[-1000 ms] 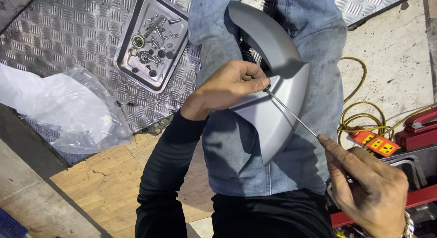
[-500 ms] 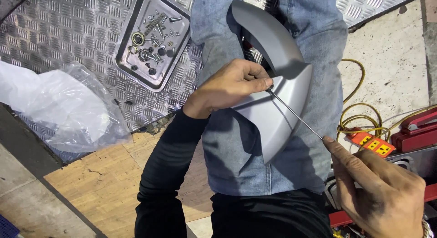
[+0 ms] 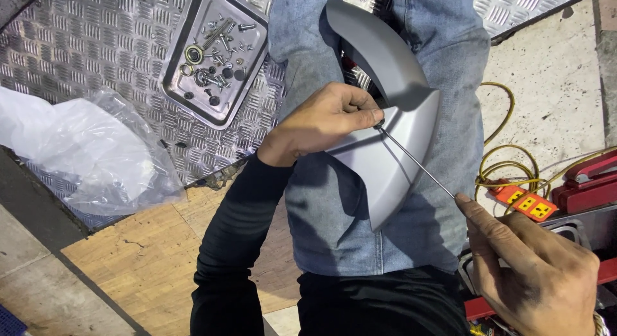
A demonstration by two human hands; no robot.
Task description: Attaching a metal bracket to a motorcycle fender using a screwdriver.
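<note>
On the person's lap, the left hand [image 3: 328, 120] is pinching the grey curved panel [image 3: 392, 130] with closed fingers while the right hand [image 3: 533, 265], fingers closed around the handle, is angling a thin-shafted screwdriver [image 3: 418, 163] up-left into it.

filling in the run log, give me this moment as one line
left hand pinches screwdriver tip on grey panel | right hand holds screwdriver | panel on lap | parts tray on metal plate

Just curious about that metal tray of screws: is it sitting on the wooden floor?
No, the metal tray of screws lies on the ridged metal plate, beyond the wooden floor.
</note>
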